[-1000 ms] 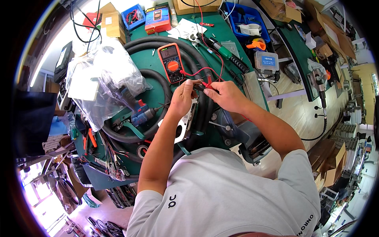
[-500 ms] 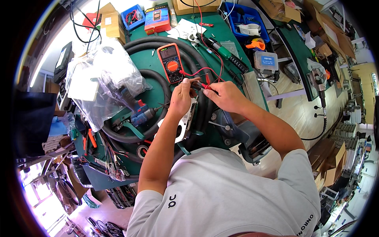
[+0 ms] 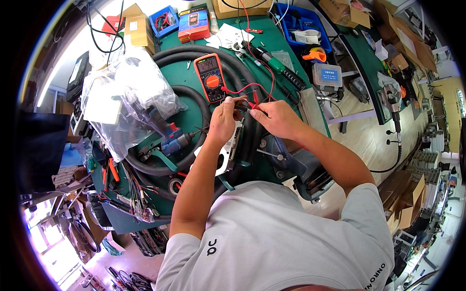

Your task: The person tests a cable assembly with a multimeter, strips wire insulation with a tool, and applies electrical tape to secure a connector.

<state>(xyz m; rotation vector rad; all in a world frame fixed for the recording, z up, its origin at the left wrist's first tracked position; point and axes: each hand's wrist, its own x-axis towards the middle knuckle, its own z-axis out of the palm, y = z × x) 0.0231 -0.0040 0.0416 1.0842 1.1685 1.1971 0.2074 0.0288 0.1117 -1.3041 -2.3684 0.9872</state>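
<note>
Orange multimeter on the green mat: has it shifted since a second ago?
No. The orange multimeter lies in the same spot inside the black hose loop, beside the hands, as before.

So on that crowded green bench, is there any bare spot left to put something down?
Little. One bare patch of green mat lies inside the black hose loop, between the plastic bags and the orange multimeter. Another thin strip runs above the meter. Around both hands, left hand and right hand, leads and tools crowd everything.
</note>
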